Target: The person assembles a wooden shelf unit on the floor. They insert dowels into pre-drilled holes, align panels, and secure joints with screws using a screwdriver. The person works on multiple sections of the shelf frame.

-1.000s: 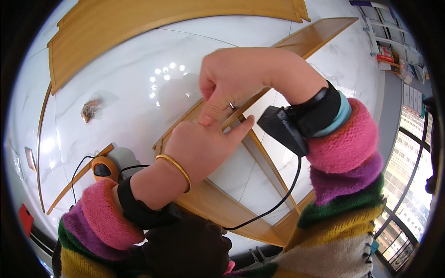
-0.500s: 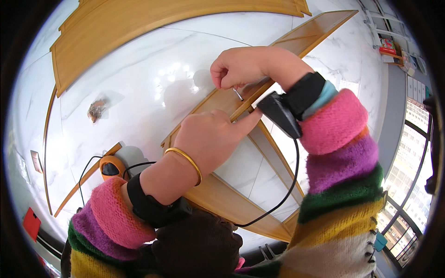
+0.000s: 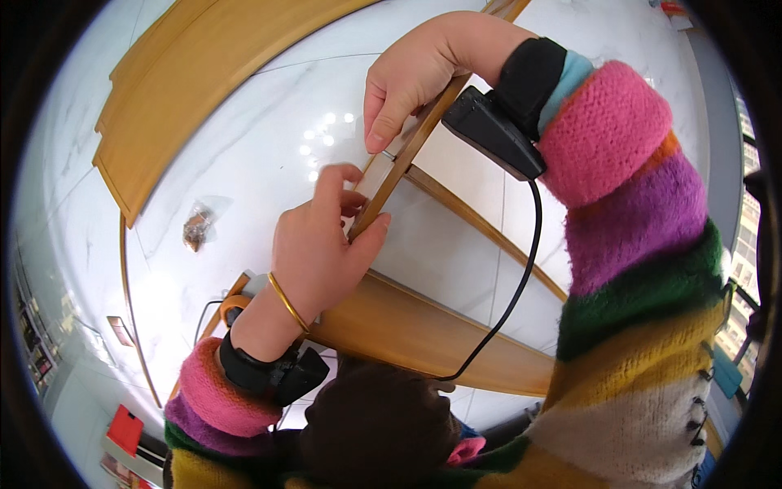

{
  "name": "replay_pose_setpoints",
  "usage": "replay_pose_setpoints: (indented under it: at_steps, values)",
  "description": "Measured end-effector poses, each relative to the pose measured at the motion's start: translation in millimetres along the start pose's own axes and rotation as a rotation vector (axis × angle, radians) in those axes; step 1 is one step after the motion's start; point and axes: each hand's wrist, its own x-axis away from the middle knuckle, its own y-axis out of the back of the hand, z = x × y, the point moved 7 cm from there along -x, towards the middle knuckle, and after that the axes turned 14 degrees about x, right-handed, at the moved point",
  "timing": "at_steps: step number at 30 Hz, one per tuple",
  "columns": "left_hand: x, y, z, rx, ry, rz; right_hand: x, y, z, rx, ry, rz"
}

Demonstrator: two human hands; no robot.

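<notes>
My right hand (image 3: pixel 411 94) is closed, thumb and fingertips pinching the end of a short metal pin (image 3: pixel 388 153). The pin stands against the inner face of a wooden rail (image 3: pixel 410 148), which runs diagonally through the middle. My left hand (image 3: pixel 318 236) grips the rail lower down, its thumb on the near side and its fingers curled over the far side. Part of the left fingertips is hidden behind the rail's edge. A broader curved wooden panel (image 3: pixel 423 330) joins the frame below my hands.
A large wooden panel (image 3: pixel 187 90) lies on the white marble floor at the upper left. A clear bag of small brown parts (image 3: pixel 196 227) lies nearby. An orange tool (image 3: pixel 236 308) is partly hidden by my left wrist. A black cable (image 3: pixel 525 277) hangs from the right wrist device.
My right hand has come down onto the metal pin. My left hand has gone from pointing a finger at the rail to gripping it. The view has shifted.
</notes>
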Motion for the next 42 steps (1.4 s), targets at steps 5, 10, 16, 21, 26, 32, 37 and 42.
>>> replay_pose_setpoints:
  at_steps: [5, 10, 16, 21, 26, 32, 37, 42]
  values:
    - [-2, -6, 15, 0.087, 0.136, 0.087, 7, 7, 9, 0.11, 0.01, -0.006]
    - [-2, -8, 11, 0.066, 0.184, 0.109, 48, 13, 45, 0.434, 0.169, -0.253]
    - [-3, -9, 11, 0.003, 0.134, 0.098, 96, 8, 93, 0.868, 0.302, -0.581]
    - [-1, -12, 18, -0.039, 0.148, 0.129, 77, 12, 94, 0.718, 0.073, -0.491]
    - [-16, 2, 31, 0.768, 0.55, 0.116, 77, 17, 72, 0.327, 0.072, -0.622]
    - [-45, -8, 24, 0.662, 0.706, 0.394, 83, -10, 51, 0.006, 0.002, -0.715]
    - [-46, -18, 10, 0.839, 0.859, 0.6, 115, -35, 38, -0.283, 0.07, -0.859]
    - [-54, -11, 13, 0.599, 0.593, 0.785, 147, -91, 10, -0.428, -0.057, -0.956]
